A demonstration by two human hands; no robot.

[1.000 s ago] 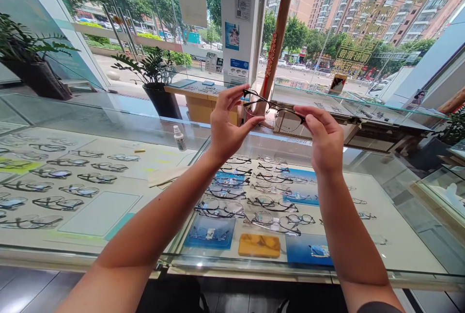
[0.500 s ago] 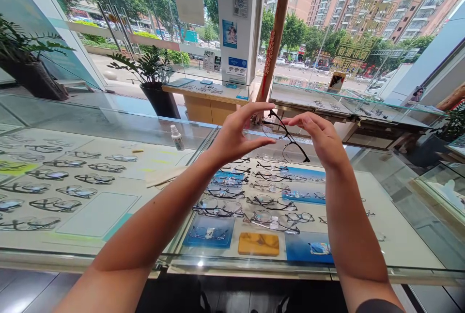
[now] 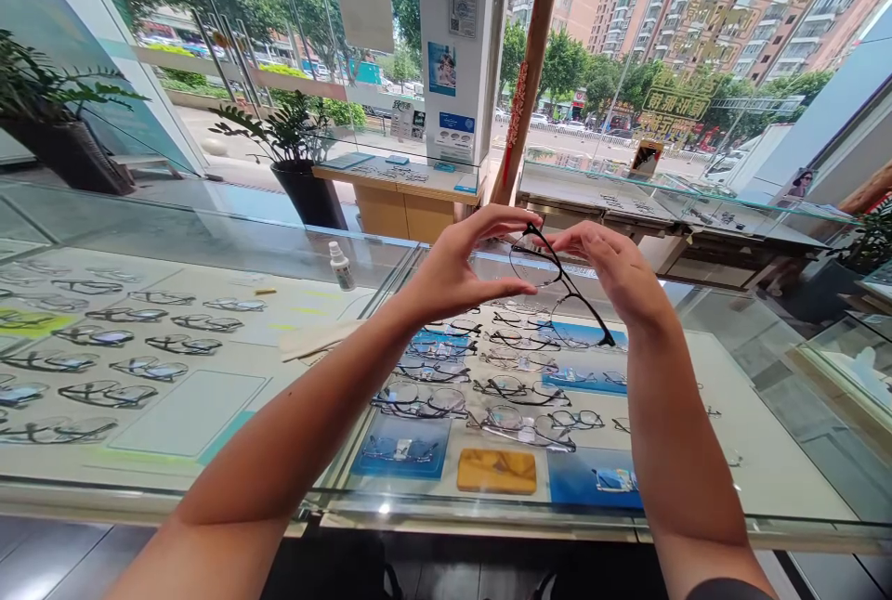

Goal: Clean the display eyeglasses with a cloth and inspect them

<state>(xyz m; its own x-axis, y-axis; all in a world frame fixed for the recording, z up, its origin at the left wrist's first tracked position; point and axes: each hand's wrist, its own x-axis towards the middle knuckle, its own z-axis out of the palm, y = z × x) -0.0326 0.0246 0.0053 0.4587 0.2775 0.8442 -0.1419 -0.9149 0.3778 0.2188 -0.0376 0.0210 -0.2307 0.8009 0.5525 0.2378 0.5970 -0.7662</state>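
A pair of eyeglasses (image 3: pixel 566 282) with a thin black frame and clear round lenses is held up, tilted, above the glass counter (image 3: pixel 265 210). My left hand (image 3: pixel 460 266) grips it at one lens, thumb below and fingers above. Behind the upper part of the frame, the bent fingers of my right hand (image 3: pixel 617 270) meet the glasses; their tips and the thumb are partly hidden. The far lens and corner hang down to the right. Rows of other eyeglasses (image 3: pixel 512 386) lie inside the showcase beneath my hands.
A small white spray bottle (image 3: pixel 341 267) stands on the counter to the left, with a pale cloth (image 3: pixel 321 340) nearer me. Inside the case are a yellow-brown block (image 3: pixel 496 471) and blue cards (image 3: pixel 432 433). Beyond stand a potted plant (image 3: pixel 310 196) and a wooden post (image 3: pixel 530 71).
The eyeglasses have come slightly lower and to the right, with their far end hanging further down. Both hands have dropped a little, and the left thumb now lies against the lower lens rim.
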